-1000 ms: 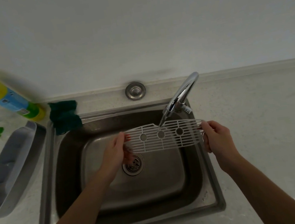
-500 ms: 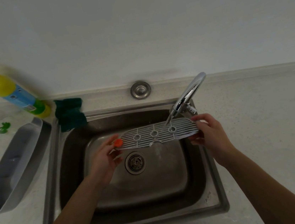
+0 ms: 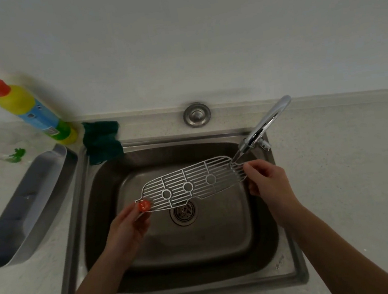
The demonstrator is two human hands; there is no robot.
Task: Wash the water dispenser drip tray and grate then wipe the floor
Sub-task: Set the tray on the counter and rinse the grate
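Note:
I hold the white slotted grate [image 3: 192, 183] flat over the steel sink [image 3: 291, 252], its right end under the water running from the chrome faucet [image 3: 266, 123]. My left hand [image 3: 127, 226] pinches its left end, beside a small red float knob [image 3: 144, 205]. My right hand [image 3: 268, 181] grips the right end. The grey drip tray [image 3: 29, 206] lies on the counter left of the sink.
A yellow detergent bottle [image 3: 29, 110] with a red cap stands at the back left by the wall. A dark green cloth [image 3: 102, 141] hangs over the sink's back left corner. A round steel cap [image 3: 197, 114] sits behind the sink. The drain [image 3: 183, 212] is below the grate.
The grate has shifted left and turned flatter, so its right end now sits under the faucet stream. Both hands kept their hold on its ends.

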